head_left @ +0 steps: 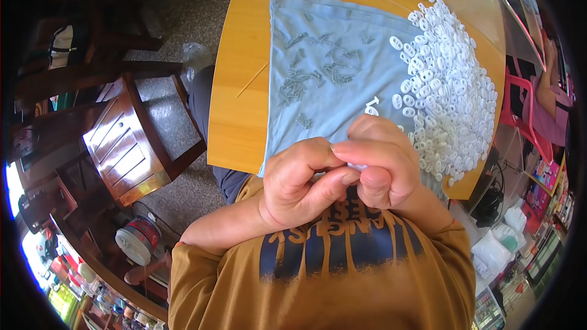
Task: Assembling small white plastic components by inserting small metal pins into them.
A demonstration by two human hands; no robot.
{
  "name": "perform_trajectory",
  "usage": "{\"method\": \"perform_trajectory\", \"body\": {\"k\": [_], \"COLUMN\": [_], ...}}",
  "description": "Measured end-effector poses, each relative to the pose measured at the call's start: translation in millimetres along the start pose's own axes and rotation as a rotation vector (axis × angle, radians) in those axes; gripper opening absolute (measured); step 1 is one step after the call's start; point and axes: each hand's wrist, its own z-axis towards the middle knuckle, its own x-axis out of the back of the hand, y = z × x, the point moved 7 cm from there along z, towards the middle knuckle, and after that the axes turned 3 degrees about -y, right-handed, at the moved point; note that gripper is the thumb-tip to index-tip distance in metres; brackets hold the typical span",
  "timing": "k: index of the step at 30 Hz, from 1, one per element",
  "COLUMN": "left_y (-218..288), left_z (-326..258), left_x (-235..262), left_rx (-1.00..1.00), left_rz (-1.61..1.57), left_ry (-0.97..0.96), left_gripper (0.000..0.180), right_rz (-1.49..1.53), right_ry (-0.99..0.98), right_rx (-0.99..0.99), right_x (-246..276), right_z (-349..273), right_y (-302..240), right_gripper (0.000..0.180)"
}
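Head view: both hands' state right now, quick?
Left hand: fingers closed; whether it grips anything is hidden.
Right hand: closed, apparently on a small white piece, mostly hidden.

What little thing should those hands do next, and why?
Probably a gentle press together: the left hand and right hand meet around a small whitish piece, mostly hidden between them, so neither looks free to reach for the loose white ovals.

Speckled grey floor (183, 12). Glossy wooden chair (125, 146) left of yellow-brown bench (235, 134), red plastic chair (539, 143) right. Bright light (12, 192) far-left edge; dark wooden furniture (131, 41) upper left.
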Motion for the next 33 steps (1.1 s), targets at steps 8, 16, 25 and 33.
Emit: {"method": "perform_trajectory", "body": {"k": [8, 16, 25, 33], "left_y": [-5.1, -8.0, 70.3, 35.2], "left_z": [5.3, 15.2, 150.5, 126.1], "left_x": [1.9, 0.1, 50.6, 23.4], "left_rx": [0.056, 0.329, -0.159, 0.056], "left_rz": [-0.182, -0.414, 0.115, 0.379], "left_ry": [-0.045, 0.046, 0.152, 0.045], "left_gripper": [0.02, 0.014, 0.033, 0.018], "right_rz": [-0.044, -0.225, -0.024, 0.235], "right_ry": [-0.025, -0.106, -0.258, -0.575], "right_rx": [-0.069, -0.134, -0.232, -0.383], "right_x": [4.6, 12.8, 11.5, -17.8], "right_z": [2.1, 9.2, 5.8, -28.4], "right_y": [4.9, -7.1, -27.1, -23.6], "right_gripper": [0.038, 0.047, 0.026, 0.021]}}
